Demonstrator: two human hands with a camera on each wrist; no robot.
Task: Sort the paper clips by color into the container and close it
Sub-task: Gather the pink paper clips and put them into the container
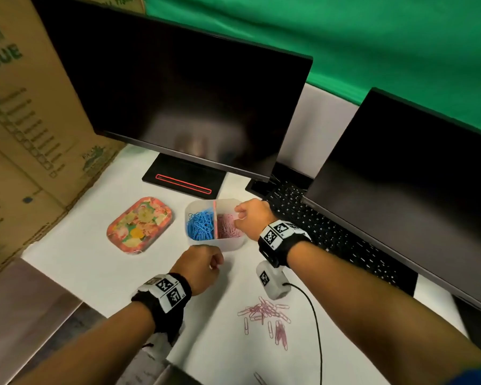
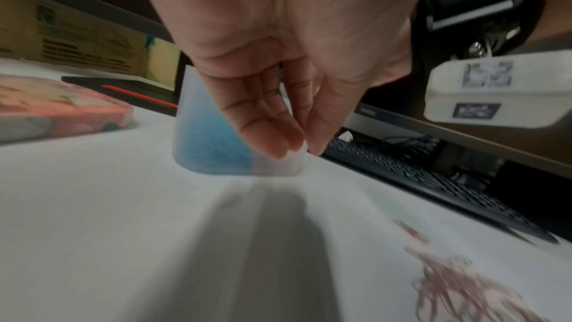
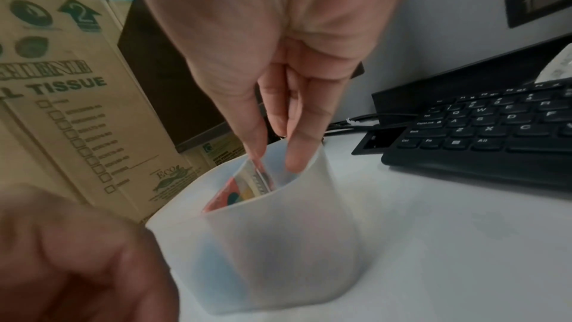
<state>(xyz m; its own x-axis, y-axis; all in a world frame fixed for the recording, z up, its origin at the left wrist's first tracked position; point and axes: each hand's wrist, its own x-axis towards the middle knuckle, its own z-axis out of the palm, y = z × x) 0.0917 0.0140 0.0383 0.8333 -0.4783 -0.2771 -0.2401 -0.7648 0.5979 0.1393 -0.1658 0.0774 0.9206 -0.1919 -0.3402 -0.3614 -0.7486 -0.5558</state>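
A translucent white container [image 1: 222, 244] stands on the white desk, split by a pink divider [image 1: 214, 218]. Blue clips [image 1: 200, 226] fill its left half and pink clips [image 1: 228, 229] its right half. My right hand [image 1: 243, 218] hangs over the pink half. In the right wrist view its thumb and forefinger [image 3: 275, 156] reach into the container [image 3: 278, 254], apart, with nothing visible between them. My left hand [image 1: 206, 262] hovers at the container's near wall [image 2: 216, 151], fingertips against the thumb [image 2: 297, 151], and no clip shows there. Several loose pink clips [image 1: 264, 312] lie nearer me.
The floral lid [image 1: 140, 225] lies flat to the left of the container. A black keyboard [image 1: 331, 232] and two dark monitors [image 1: 195, 101] crowd the back and right. A cardboard box [image 1: 25, 134] walls the left side. A black cable [image 1: 314, 315] runs past the loose clips.
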